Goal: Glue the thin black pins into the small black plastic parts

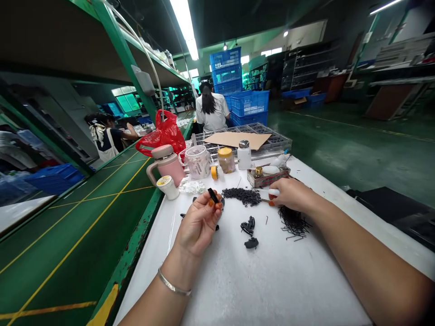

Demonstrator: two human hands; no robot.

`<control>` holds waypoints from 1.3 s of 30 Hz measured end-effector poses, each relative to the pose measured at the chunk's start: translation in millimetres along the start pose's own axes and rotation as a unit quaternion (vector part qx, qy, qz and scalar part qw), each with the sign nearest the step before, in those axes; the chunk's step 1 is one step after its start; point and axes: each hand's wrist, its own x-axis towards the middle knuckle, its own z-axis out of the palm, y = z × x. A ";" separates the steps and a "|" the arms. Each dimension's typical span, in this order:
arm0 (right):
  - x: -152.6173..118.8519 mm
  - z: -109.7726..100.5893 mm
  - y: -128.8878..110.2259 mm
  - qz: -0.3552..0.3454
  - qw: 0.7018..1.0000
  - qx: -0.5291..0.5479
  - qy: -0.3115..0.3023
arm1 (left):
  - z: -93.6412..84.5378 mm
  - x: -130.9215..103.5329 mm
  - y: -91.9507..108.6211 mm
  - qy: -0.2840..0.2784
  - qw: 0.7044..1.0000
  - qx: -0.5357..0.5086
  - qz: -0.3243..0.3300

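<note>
Open room on the worktop (251, 285) ran from loose black pieces (251, 243) toward the near edge; a pink mug (171, 169) stood at the far left corner. The left hand (199, 222) had thumb and fingers clamped on a small black part (213, 195) above the left half, palm upward. The right hand (292, 194), knuckles up near the right edge, pinched a slim white-ended tool (273, 192) beside piled black rings (242, 195).

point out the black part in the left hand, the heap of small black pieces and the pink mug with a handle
Black part (213, 195): head view, its exposed middle, in the left hand (200, 222)
Heap of small black pieces (242, 196): head view, its middle
Pink mug (172, 169): head view, its body
</note>
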 end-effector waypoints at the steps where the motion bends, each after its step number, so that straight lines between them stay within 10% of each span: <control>1: -0.2 1.3 0.0 -0.002 1.000 -0.001 -0.002 | -0.1 -0.6 0.0 -0.008 1.000 -0.003 -0.002; 12: -28.0 -29.8 -24.9 -0.111 0.990 0.077 0.035 | -4.8 2.5 -0.4 -0.036 0.999 0.012 0.001; 20: -68.5 -25.1 -65.1 -0.250 0.912 0.284 0.159 | -6.1 3.4 -5.6 -0.030 0.999 0.038 0.004; 39: -68.4 -1.8 -76.3 -0.340 0.897 0.160 0.234 | -6.7 8.3 -9.2 0.015 0.986 0.155 0.061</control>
